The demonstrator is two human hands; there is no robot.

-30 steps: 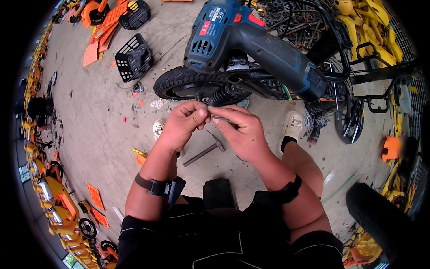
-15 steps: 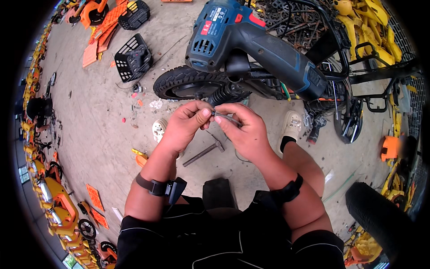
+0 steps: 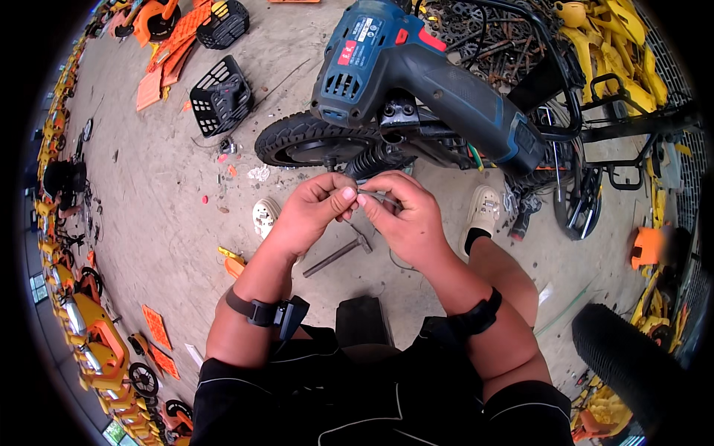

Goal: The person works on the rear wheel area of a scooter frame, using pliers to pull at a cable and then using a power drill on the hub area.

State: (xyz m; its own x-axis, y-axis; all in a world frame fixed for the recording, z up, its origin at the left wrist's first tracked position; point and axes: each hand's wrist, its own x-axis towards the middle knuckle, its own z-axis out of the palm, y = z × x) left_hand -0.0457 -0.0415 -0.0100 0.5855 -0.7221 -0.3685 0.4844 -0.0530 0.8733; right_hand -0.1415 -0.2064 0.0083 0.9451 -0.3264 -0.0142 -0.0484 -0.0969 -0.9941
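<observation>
My left hand [image 3: 316,208] and my right hand [image 3: 405,214] meet in front of my body, fingertips almost touching. Between the right thumb and fingers runs a thin grey cable [image 3: 381,197]; part of it hangs in a loop below that hand. The left thumb and forefinger pinch at the cable's end, and the fingers mostly cover whatever small piece is there. Beyond my hands, close to the camera, a blue and black cordless power tool [image 3: 454,93] blocks part of a vehicle with a black tyre [image 3: 297,134]. A hammer [image 3: 338,256] lies on the floor below my hands.
A black plastic basket [image 3: 222,97] and orange panels [image 3: 175,52] lie far left. Metal parts [image 3: 483,44] are heaped at the back, beside yellow body panels [image 3: 625,37]. Another power tool [image 3: 526,212] rests right of my foot. Yellow vehicles [image 3: 97,334] line the left side.
The blue power tool has shifted slightly right in the picture, uncovering a black bracket behind it. My hands stay nearly in place, and the dark bit at the left fingertips shows less.
</observation>
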